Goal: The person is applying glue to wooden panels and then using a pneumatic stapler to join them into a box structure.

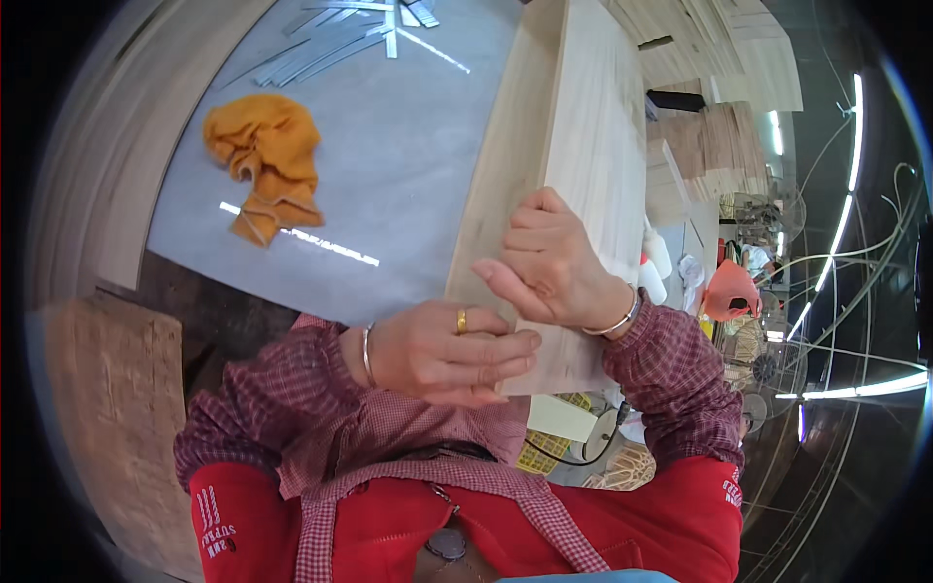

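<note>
A brown wooden block stands lower left. Orange cloth and metal strips lie on the grey counter, upper left. At centre, the left hand, fingers half bent, and the curled right hand meet a pale board; their grip I cannot tell. Lower centre sits a yellow basket, contents unclear; right, white bottles, stacked boards, strip lights.

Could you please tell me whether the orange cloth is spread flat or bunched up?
Bunched up: the cloth shows wrinkles and a gathered middle.
</note>
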A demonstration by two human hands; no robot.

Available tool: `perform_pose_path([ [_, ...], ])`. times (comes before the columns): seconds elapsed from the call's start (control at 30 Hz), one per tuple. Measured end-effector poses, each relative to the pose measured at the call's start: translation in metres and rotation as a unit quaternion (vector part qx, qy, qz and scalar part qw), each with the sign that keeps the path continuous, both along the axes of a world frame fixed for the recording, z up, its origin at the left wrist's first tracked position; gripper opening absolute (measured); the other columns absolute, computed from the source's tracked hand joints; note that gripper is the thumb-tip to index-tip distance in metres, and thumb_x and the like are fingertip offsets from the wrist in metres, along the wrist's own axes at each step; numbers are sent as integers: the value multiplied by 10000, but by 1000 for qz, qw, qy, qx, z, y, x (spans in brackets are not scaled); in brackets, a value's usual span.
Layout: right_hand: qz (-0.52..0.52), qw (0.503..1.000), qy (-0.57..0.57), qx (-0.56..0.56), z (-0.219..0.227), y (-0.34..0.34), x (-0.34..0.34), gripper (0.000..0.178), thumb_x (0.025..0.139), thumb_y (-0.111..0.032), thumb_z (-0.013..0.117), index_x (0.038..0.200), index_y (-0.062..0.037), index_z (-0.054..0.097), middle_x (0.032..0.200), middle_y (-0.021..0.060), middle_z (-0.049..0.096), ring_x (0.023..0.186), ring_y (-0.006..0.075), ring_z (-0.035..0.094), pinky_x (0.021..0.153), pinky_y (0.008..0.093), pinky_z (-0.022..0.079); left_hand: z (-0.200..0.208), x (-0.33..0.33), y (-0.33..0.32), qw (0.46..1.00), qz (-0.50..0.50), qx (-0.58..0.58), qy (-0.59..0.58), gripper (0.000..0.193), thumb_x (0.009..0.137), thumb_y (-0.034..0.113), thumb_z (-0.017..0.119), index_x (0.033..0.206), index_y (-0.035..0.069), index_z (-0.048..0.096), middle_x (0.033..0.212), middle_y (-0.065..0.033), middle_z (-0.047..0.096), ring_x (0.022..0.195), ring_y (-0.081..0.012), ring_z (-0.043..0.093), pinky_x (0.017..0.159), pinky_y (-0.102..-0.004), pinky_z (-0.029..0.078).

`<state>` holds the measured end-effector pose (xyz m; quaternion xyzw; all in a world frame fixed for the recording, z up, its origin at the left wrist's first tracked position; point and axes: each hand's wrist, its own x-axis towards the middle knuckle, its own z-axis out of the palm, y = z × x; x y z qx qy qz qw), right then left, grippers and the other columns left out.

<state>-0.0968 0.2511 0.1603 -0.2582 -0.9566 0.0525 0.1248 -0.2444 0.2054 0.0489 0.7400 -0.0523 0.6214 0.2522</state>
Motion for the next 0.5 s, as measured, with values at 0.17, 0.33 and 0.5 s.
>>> perform_pose_path([
  [0.17, 12, 1000, -5, 4, 1, -7, 4, 320, 809, -80, 610, 531, -103, 452, 538, 13, 415, 543, 171, 374, 720, 310, 386, 1, 3, -6, 1000, -10, 3, 6, 318, 793, 130, 664, 1067, -32, 650, 1136, -124, 633, 778, -231, 565, 705, -302, 518],
  [0.33, 3, 1000, -18, 23, 3, -16, 7, 343, 828, -134, 610, 515, -111, 470, 536, 14, 443, 543, 167, 407, 718, 299, 399, 4, 4, -13, 1000, 6, 22, 16, 296, 817, 123, 637, 1067, -36, 637, 1148, -129, 622, 831, -239, 587, 729, -308, 514],
  [0.5, 5, 999, 9, 54, -11, -6, 12, 348, 827, -164, 623, 521, -106, 468, 540, 27, 437, 551, 191, 418, 697, 313, 413, -4, -5, -27, 993, 11, -88, 73, 248, 874, 126, 572, 1094, 30, 634, 1243, -141, 592, 918, -242, 616, 743, -314, 511],
])
